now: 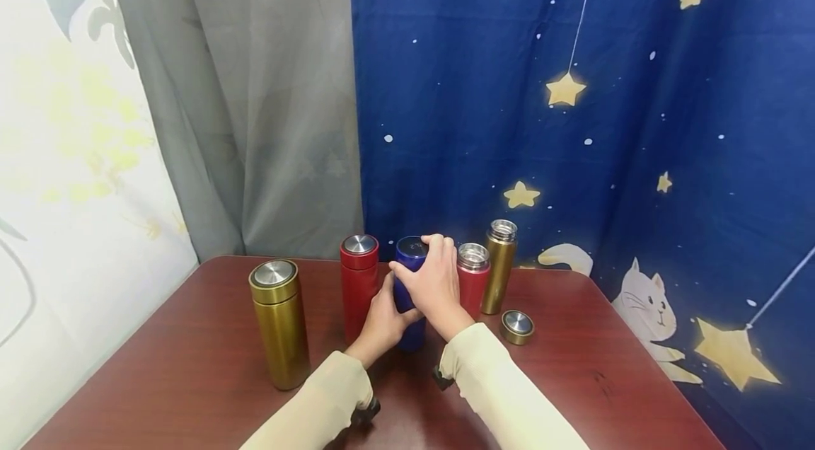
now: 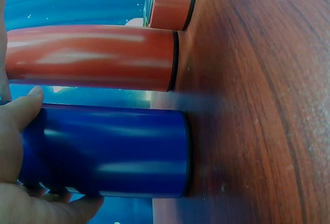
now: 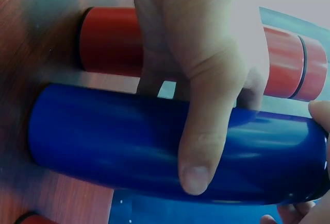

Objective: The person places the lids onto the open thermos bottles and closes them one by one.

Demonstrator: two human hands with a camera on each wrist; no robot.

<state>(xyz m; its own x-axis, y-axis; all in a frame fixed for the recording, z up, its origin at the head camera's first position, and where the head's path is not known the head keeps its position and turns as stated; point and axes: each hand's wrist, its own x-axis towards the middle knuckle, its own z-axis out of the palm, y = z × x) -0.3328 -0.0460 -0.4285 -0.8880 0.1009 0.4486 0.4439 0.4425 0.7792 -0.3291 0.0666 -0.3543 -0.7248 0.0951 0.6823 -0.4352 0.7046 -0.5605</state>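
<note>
A blue thermos bottle [image 1: 412,338] stands upright on the table between my hands. Around its body my left hand [image 1: 385,318] is wrapped, with the thumb across the near side in the right wrist view. My right hand [image 1: 436,279] grips the bottle's top from above, at the dark-topped lid [image 1: 412,246]. At the edge of the right wrist view, right-hand fingertips [image 3: 320,115] touch the lid end. Close on the left stands a lidded red thermos [image 1: 359,284]. A red thermos with no lid [image 1: 472,289] is just right of my right hand.
Behind the lidless red thermos stands a gold thermos [image 1: 499,273], also without a lid. A gold lid [image 1: 517,327] lies on the table [image 1: 573,379] in front of it. At the left is a lidded gold thermos [image 1: 280,326]. Curtains [image 1: 446,117] hang behind the table.
</note>
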